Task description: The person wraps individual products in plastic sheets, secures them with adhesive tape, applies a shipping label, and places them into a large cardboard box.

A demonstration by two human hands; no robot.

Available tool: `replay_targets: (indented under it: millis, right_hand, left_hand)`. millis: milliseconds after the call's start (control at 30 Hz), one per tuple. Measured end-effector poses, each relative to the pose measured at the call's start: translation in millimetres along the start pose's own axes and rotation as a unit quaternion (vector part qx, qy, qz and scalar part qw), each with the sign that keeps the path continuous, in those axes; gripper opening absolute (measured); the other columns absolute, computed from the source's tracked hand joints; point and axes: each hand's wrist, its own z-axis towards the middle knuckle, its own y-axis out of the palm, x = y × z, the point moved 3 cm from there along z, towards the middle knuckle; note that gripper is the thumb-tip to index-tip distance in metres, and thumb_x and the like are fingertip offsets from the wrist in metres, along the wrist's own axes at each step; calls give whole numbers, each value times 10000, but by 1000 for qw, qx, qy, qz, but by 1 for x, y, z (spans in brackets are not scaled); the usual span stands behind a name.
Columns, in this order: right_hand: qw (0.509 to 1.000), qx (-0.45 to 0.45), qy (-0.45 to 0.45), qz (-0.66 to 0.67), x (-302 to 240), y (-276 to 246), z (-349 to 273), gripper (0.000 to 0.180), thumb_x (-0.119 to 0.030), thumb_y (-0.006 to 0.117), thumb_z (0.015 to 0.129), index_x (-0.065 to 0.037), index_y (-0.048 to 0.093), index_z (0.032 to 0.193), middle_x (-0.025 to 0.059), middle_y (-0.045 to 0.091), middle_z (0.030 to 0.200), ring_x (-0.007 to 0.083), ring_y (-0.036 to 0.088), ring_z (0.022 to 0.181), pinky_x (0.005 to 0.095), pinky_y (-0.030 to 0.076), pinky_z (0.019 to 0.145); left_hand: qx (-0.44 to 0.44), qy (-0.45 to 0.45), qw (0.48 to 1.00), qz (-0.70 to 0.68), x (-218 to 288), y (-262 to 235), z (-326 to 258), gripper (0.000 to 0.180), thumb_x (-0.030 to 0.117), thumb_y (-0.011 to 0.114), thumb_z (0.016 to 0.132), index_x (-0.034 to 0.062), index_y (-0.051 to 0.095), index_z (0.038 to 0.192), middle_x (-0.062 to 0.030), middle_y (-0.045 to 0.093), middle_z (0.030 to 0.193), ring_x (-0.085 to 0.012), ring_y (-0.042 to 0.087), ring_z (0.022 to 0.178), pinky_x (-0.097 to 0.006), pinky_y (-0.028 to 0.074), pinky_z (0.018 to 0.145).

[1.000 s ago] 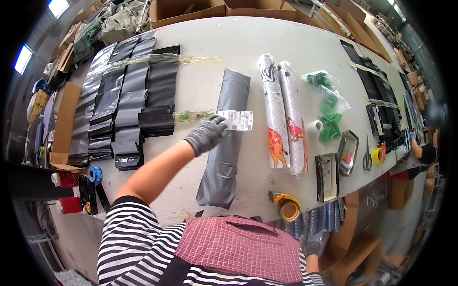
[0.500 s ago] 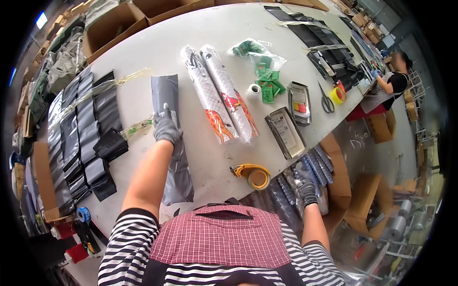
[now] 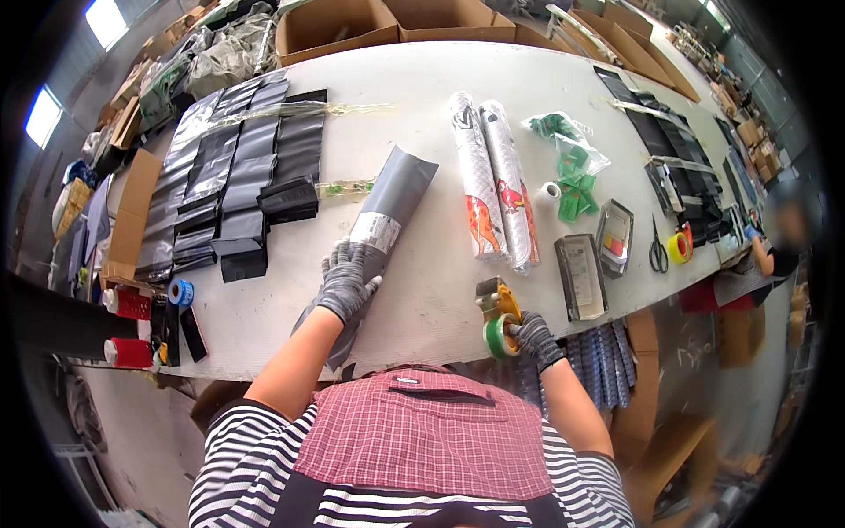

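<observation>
My left hand (image 3: 347, 278), in a striped grey glove, lies with outstretched fingers on a long grey mailing bag (image 3: 398, 187). The bag is slanted on the table, its far end toward the right, and a white label (image 3: 377, 231) shows beyond my fingertips. At the table's near edge my right hand (image 3: 535, 341), gloved too, is closed on a yellow tape dispenser (image 3: 498, 299) with a green-looking roll in it. Part of the dispenser is hidden by my fingers. Two clear-wrapped rolls with printed animals (image 3: 502, 189) lie to the right of the bag.
Stacks of black and grey mailing bags (image 3: 238, 176) cover the left side. Right of the rolls are green packets (image 3: 576, 189), a white roll (image 3: 547, 194), two trays (image 3: 581, 277), scissors (image 3: 657, 246) and yellow tape (image 3: 679, 247). Cartons (image 3: 453, 22) line the back. A co-worker (image 3: 766, 255) stands far right.
My right hand has left the wrapped rolls in the carton below the table and taken hold of the tape dispenser. The grey bag now slants, its label uncovered. The whole view has shifted.
</observation>
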Motion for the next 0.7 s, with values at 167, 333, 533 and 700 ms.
replay_targets:
  millis: [167,333,533,700]
  right_hand:
    - [922,-21,-138,363,-56,23,-56,368,-72,671,829,39,596,1172,117,684,1009,202,659,887,315,536,787]
    - [836,195,-501,-111,-137,44,-116,551,-99,734,740,-4,497,1228,190,588,1037,353,612,902,391,516,804]
    - [906,22,-422,-35,-138,71,-129,583,-122,809,723,-4,460,1175,125,559,1021,217,586,942,334,504,841]
    - [903,2,-418,-101,-139,83,-122,559,-207,809,753,-8,492,1168,154,603,1011,257,616,906,351,520,818]
  left_hand:
    - [-216,-12,795,-566,54,-35,-57,602,547,506,950,-12,637,1132,-143,675,1020,-250,645,959,-351,509,880]
    - [-326,-75,539,-773,82,-25,-97,753,683,405,926,-12,659,1065,-104,677,907,-180,646,812,-294,527,757]
    - [-303,-129,475,-816,61,-15,-126,449,445,658,907,8,681,1010,-60,679,841,-138,616,740,-267,515,692]
    - [-89,-74,765,-633,-1,-35,-119,254,252,676,913,-1,695,898,-57,665,770,-119,577,711,-294,491,672]
